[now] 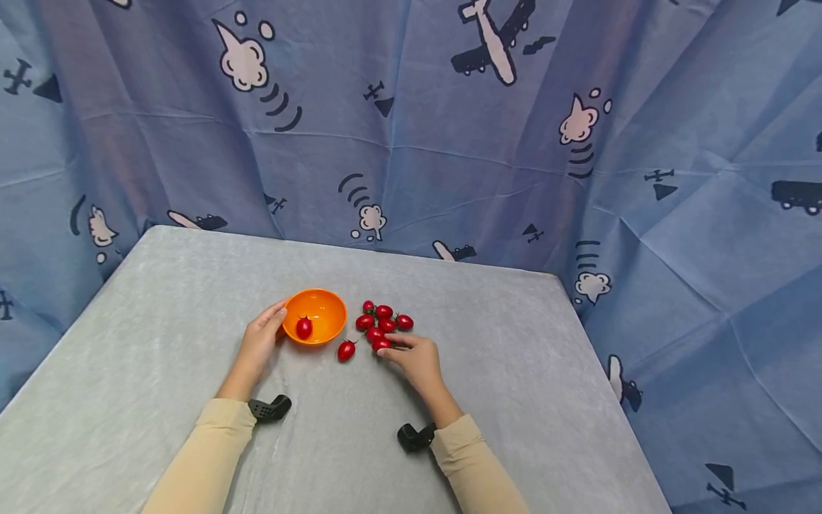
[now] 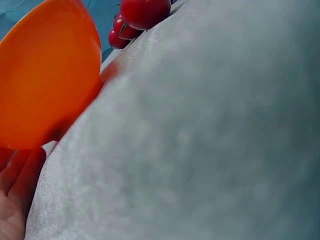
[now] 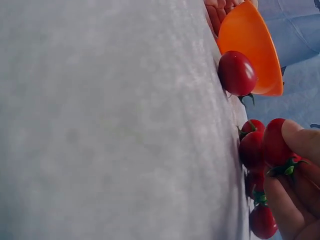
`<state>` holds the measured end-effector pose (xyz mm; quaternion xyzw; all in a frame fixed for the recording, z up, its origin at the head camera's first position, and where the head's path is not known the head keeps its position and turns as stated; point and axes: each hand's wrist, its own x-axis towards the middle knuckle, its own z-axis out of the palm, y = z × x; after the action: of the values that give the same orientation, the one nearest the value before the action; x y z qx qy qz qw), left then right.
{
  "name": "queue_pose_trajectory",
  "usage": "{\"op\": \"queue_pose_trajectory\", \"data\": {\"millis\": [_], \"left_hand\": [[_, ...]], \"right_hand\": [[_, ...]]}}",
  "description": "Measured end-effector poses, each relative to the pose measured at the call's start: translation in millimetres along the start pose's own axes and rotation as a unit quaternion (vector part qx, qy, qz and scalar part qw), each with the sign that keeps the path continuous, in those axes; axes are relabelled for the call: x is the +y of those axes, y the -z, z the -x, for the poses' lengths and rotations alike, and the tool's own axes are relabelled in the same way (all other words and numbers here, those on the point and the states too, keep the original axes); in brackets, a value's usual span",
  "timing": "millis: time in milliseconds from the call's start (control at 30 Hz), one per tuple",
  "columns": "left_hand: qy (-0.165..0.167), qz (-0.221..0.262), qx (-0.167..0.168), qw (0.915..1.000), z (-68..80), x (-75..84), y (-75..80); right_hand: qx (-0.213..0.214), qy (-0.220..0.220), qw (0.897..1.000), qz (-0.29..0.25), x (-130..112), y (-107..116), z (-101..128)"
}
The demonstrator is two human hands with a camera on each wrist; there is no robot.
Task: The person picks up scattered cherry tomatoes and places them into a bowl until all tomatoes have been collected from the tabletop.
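Note:
An orange bowl [image 1: 330,314] stands on the table with one cherry tomato [image 1: 304,328] inside it. My left hand [image 1: 260,339] holds the bowl at its left side, thumb at the rim and fingers low against the outer wall. Between thumb and fingers, my right hand [image 1: 416,360] pinches a red cherry tomato [image 3: 276,142] with a green stem. That tomato is at the near end of a cluster of several cherry tomatoes [image 1: 387,325] right of the bowl. A single cherry tomato [image 1: 346,350] lies apart, just in front of the bowl.
A pale cloth covers the table [image 1: 514,371]. Behind it and along the right side hangs a blue curtain [image 1: 424,143] printed with planes and clouds. Black devices are strapped at the left wrist [image 1: 270,409] and the right wrist [image 1: 415,437].

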<state>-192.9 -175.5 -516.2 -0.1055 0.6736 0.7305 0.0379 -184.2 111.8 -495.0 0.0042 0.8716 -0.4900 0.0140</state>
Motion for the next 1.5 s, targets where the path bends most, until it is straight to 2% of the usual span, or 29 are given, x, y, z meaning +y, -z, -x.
{"op": "queue_pose_trajectory", "data": {"millis": [467, 767, 1500], "left_hand": [[-0.006, -0.022, 0.006, 0.9997, -2.7, -4.6, 0.5], [-0.004, -0.015, 0.003, 0.9999, -0.8, -3.0, 0.0], [-0.011, -0.019, 0.008, 0.9997, 0.2, -1.8, -0.4]], "right_hand": [[0.005, 0.002, 1.000, 0.007, -21.2, 4.4, -7.9], [0.009, -0.002, 1.000, 0.007, -31.4, 2.6, -13.7], [-0.014, 0.011, 1.000, -0.021, -50.2, -5.6, -29.3]]}}
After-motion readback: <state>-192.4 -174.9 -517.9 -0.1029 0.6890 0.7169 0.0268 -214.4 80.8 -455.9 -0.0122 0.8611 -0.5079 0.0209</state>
